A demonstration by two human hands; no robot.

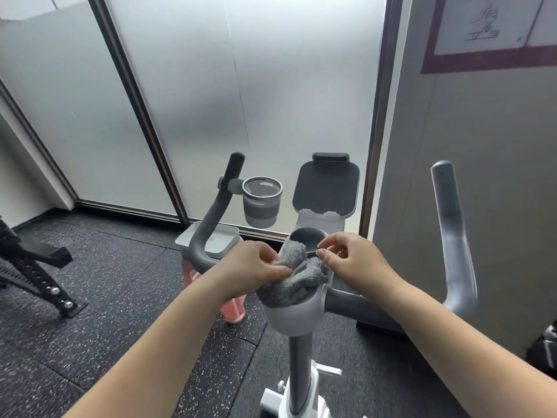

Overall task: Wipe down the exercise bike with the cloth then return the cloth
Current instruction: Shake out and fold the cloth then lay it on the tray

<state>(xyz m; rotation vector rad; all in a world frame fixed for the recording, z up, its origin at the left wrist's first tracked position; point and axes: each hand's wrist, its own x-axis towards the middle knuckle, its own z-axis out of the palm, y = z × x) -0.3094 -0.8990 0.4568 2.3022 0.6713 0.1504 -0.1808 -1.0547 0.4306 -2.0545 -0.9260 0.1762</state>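
A crumpled grey cloth [294, 277] lies bunched on the white console [297, 319] of the exercise bike, just below its round dark display [307, 238]. My left hand [253, 267] pinches the cloth's left side between thumb and fingers. Over the cloth's right edge and the display's rim hovers my right hand [351, 259], fingertips curled and close together; whether they touch the cloth is hard to tell. The grey handlebars rise at the left [218, 206] and the right [452, 233].
A grey cup holder [261, 202] hangs off the left handlebar. A tablet stand [327, 188] rises behind the display. Frosted glass panels stand ahead, a grey wall at the right. A black rack [33, 267] sits on the speckled floor at the left, a pink part [232, 309] below the console.
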